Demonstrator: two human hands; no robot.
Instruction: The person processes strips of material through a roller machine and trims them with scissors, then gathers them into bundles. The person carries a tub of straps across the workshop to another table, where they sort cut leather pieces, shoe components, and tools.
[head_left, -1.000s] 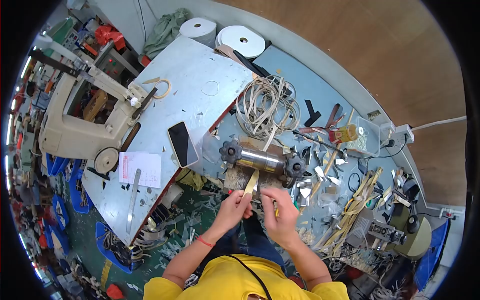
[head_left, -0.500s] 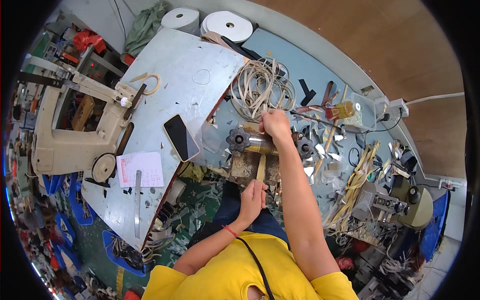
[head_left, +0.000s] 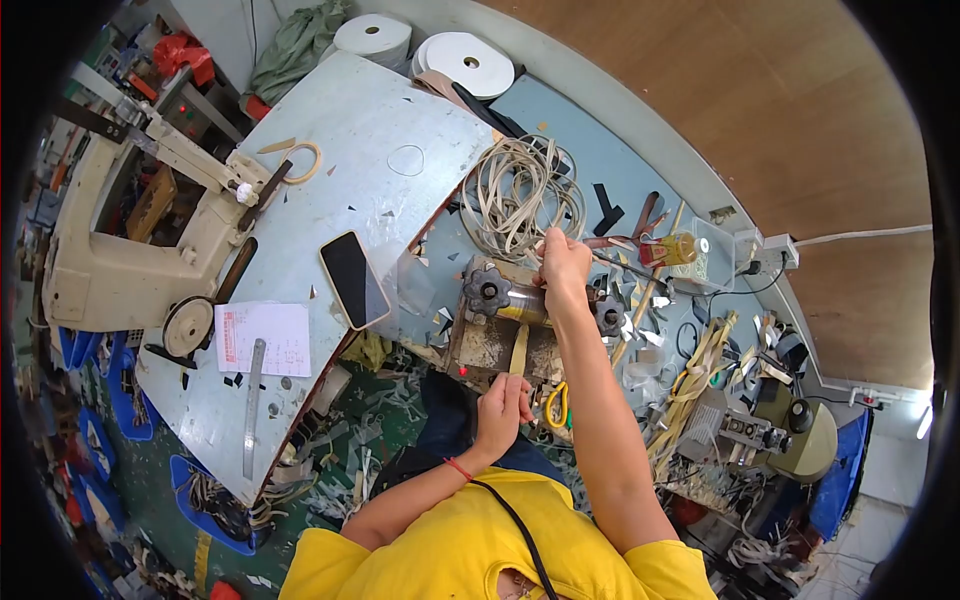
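My left hand (head_left: 503,408) is closed around the near end of a narrow yellowish strip (head_left: 519,350). The strip runs away from me into a small bench-mounted roller machine (head_left: 523,300), which has a black star knob (head_left: 487,290) on its left and another star knob (head_left: 610,317) on its right. Just beyond the roller, my right hand (head_left: 566,262) is closed, its fingertips turned away; what it grips is hidden. A tangled coil of pale flat cord (head_left: 522,195) lies behind the machine. Yellow-handled scissors (head_left: 556,406) sit at the machine's front right.
On the left table are a phone (head_left: 354,280), a paper sheet (head_left: 262,340) and a metal ruler (head_left: 254,408). A sewing machine (head_left: 130,270) stands further left. To the right lie a bundle of yellowish strips (head_left: 692,390), a bottle (head_left: 670,249) and scattered scraps.
The camera view has shifted slightly. My right hand sits a little further right and nearer me beyond the roller. My left hand still grips the strip. The yellow scissors handles now show.
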